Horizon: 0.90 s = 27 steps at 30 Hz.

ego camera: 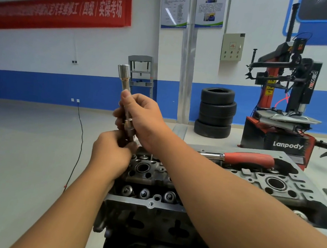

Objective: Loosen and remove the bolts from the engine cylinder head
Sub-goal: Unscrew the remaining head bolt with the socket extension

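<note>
Hands are working together above the left end of the cylinder head (172, 186): the right hand (144, 119) is gripping a long socket extension (125, 82) held upright, fingers curled round its shaft, while the left hand (110, 152) is pinching something at its lower end, possibly a withdrawn bolt, though it is hidden. Judging by this, one bolt is being freed from the tool; next the ratchet wrench (244, 158), lying on the head's far edge, needs refitting.

Two bare forearms reach in from the lower edge, no sleeves showing up to where the picture cuts them off. The left hand (110, 154) and the right hand (144, 119) wear no gloves, and no rings, watch or wristbands show on fingers or wrists
</note>
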Motion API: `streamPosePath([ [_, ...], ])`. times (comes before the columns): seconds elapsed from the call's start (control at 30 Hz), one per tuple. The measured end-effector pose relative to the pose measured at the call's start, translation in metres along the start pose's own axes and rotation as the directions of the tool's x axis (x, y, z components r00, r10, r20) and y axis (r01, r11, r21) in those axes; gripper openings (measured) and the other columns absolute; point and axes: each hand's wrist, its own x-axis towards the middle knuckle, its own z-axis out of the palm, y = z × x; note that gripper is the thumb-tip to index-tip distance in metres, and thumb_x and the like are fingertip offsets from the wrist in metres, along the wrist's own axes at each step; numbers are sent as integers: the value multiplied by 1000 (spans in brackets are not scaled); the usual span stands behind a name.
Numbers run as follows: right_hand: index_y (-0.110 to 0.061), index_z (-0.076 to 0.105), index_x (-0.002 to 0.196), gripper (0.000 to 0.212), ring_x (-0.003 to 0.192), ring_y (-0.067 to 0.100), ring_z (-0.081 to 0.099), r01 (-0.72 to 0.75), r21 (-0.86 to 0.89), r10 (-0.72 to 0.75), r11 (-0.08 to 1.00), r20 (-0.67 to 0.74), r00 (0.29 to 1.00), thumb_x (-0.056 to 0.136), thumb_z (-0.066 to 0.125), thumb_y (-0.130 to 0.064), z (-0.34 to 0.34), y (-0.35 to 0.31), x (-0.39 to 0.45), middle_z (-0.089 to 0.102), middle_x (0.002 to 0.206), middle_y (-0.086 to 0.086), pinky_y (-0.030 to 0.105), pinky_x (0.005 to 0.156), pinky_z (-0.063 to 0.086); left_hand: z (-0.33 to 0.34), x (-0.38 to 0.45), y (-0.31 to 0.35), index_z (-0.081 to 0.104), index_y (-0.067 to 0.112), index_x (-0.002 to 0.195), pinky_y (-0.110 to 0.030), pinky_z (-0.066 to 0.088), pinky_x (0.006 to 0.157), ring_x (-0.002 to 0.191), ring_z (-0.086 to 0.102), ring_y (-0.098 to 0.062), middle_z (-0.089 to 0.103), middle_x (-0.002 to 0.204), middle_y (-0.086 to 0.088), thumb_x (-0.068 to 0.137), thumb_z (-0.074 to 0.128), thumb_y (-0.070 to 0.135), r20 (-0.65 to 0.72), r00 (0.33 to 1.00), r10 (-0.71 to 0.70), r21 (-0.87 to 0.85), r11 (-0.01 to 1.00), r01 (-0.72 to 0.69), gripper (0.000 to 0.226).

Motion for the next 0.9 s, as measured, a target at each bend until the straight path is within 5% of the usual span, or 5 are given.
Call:
streamPosePath([
  [0.27,-12,57,97,28,60,21,60,-14,24,14,1000,4,1000,102,64,-39,0,0,-3,66,74,8,34,61,54,-4,-2,0,70,28,71,-29,44,61,72,66,-12,71,70,11,75,92,30,-121,993,-8,29,1000,12,23],
  [0.47,-9,63,91,40,62,19,65,-6,-14,6,1000,-31,1000,108,50,-42,-1,-1,2,68,72,3,37,66,52,-1,0,0,78,23,103,-41,57,85,95,72,-24,78,96,4,92,79,16,-11,1000,-2,-48,999,1,13],
  [0.63,-15,59,95,31,61,20,64,-22,3,22,1000,18,1000,100,66,-45,-1,2,1,70,75,8,32,61,56,-3,-1,2,67,32,69,-26,40,59,72,65,-8,68,67,16,78,89,31,-106,994,14,17,1000,-12,23],
  [0.8,-11,56,96,32,66,23,69,-2,-20,2,1000,6,1000,105,57,-42,-2,2,4,76,82,11,36,63,54,0,-1,-1,73,28,85,-33,51,71,85,71,-20,77,87,5,90,80,15,12,1000,1,-31,1000,-1,16],
  [0.9,-9,60,93,38,62,24,66,-26,7,26,1000,28,999,108,50,-43,1,0,4,72,78,10,35,62,55,-2,1,-1,72,27,81,-29,45,62,79,68,-16,74,81,7,86,84,20,-45,999,16,26,1000,-15,15],
])
